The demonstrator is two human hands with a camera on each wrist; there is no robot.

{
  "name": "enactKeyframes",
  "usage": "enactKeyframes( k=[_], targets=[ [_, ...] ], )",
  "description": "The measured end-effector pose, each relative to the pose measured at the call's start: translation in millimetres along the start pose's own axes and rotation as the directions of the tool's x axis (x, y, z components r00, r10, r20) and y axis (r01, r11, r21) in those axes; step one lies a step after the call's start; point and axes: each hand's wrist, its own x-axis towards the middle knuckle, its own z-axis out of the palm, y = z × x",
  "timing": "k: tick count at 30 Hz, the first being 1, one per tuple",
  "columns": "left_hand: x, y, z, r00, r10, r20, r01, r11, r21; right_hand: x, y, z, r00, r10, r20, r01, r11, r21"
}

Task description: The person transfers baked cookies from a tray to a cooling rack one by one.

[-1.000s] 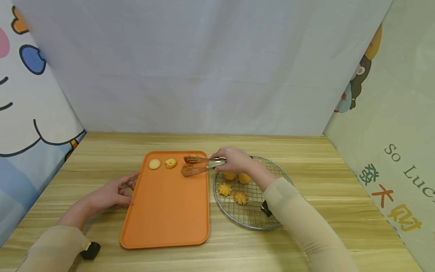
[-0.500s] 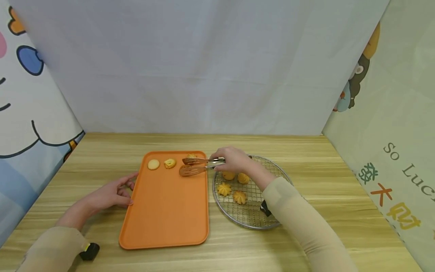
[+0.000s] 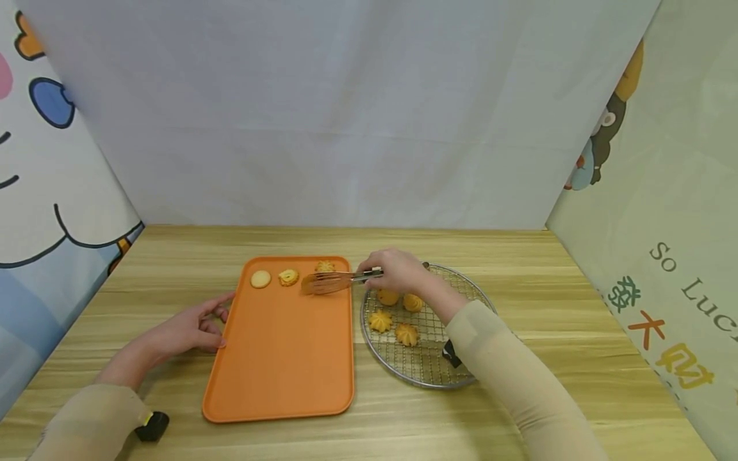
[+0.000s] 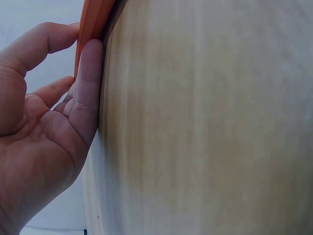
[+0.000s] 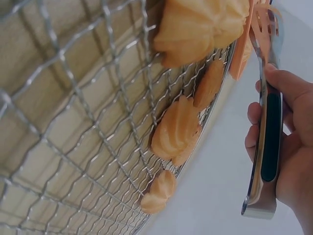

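Note:
An orange tray (image 3: pixel 277 358) lies on the table in the head view. Along its far end are a round pale cookie (image 3: pixel 261 279), a swirled cookie (image 3: pixel 288 277) and a star-shaped cookie (image 3: pixel 325 266). My right hand (image 3: pixel 392 267) holds metal tongs (image 3: pixel 328 282) with brown slotted tips. Those tips are together over the tray's far right, just in front of the star-shaped cookie, partly covering it. In the right wrist view the fingers wrap the dark handle grip (image 5: pixel 272 137). At the tray's left rim, my left hand (image 3: pixel 187 328) touches the edge with thumb and fingertips.
To the right of the tray stands a round wire rack (image 3: pixel 426 368) with several piped cookies (image 3: pixel 407 334) on its left part, close to the tray. My right forearm passes over the rack. A pale cloth (image 3: pixel 346 160) hangs behind the table.
The tongs' two arms have come together from a spread position, uncovering more of the star-shaped cookie. My left hand keeps its place at the tray's edge.

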Motion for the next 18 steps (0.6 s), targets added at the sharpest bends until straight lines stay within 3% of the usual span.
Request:
enactKeyframes(
  k=[18],
  targets=[
    [-0.9,2.4,0.1,1.000,-0.007,-0.007,0.007,1.000,0.004,4.5,-5.9,-2.9,1.000,-0.012,-0.008,0.012,0.999,-0.042]
  ],
)
